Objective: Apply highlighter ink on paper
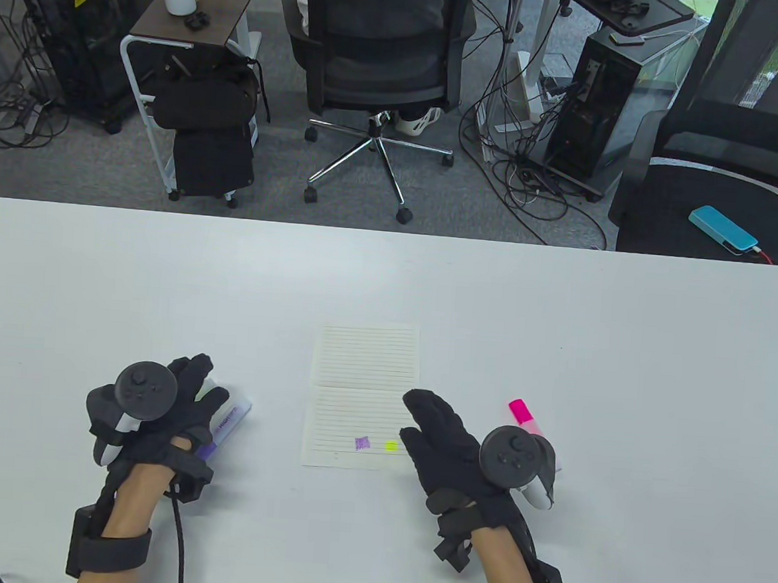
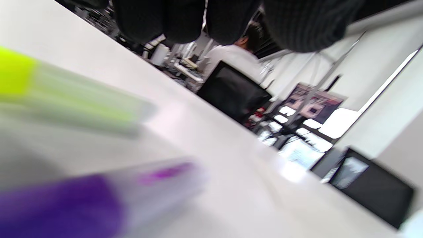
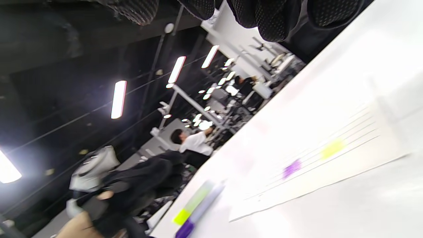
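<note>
Lined paper [image 1: 363, 396] lies flat in the middle of the white table [image 1: 560, 317], and near its bottom edge sit two ink marks: a purple patch [image 1: 362, 443] and, just to its right, a yellow dot [image 1: 391, 446]. The right hand [image 1: 457, 453] hovers over the sheet's lower right corner, fingers spread loose and gripping nothing. Behind that hand a pink highlighter [image 1: 523, 415] lies on the table, just off the paper. Over on the left, the left hand [image 1: 160, 415] rests on top of two pens lying side by side, a purple highlighter [image 2: 99, 198] and a yellow-green highlighter [image 2: 72, 102]; whether its fingers actually clasp either one, I cannot tell
</note>
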{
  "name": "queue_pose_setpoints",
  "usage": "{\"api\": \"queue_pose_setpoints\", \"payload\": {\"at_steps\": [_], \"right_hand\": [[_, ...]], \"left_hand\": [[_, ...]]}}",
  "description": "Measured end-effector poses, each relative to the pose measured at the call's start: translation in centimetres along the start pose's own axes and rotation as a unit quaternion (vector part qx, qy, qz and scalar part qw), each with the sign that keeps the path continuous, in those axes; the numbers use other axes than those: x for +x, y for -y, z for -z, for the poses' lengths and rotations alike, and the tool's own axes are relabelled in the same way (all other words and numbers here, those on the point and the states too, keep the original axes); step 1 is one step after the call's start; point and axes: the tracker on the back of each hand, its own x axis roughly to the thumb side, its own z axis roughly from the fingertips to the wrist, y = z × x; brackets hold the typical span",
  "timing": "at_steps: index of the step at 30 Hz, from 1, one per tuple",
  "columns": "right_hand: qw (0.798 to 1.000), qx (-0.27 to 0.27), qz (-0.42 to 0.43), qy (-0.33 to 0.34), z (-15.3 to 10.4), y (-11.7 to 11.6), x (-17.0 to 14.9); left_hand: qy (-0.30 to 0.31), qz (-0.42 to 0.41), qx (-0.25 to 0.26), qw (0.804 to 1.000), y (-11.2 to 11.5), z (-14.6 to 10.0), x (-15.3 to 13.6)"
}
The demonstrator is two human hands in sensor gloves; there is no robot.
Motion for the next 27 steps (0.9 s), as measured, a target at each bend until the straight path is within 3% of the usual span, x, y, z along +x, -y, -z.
{"api": "queue_pose_setpoints", "payload": {"at_steps": [3, 7, 15, 19, 23, 27], "right_hand": [[0.998, -0.038, 0.003, -0.048, -0.6, 2.1, -1.3], [0.989, -0.094, -0.03, -0.114, -1.8, 4.8, -2.9], [0.943, -0.153, -0.08, -0.284, -4.2, 8.3, -6.9], [0.905, -0.135, -0.139, -0.378, -4.5, 8.4, -8.0], [0.866, -0.056, -0.187, -0.46, -3.9, 7.7, -8.8], [0.855, -0.034, -0.22, -0.467, -3.4, 7.4, -9.2]], "left_hand": [[0.074, -0.109, 0.002, 0.991, 0.9, -0.5, 1.7], [0.141, -0.18, -0.012, 0.973, 2.4, -1.0, 3.6], [0.192, -0.185, -0.063, 0.962, 5.0, -1.8, 5.9], [0.196, -0.178, -0.087, 0.96, 5.8, -2.0, 6.3], [0.198, -0.177, -0.094, 0.96, 6.1, -2.0, 6.4], [0.201, -0.177, -0.094, 0.959, 6.0, -2.0, 6.3]]}}
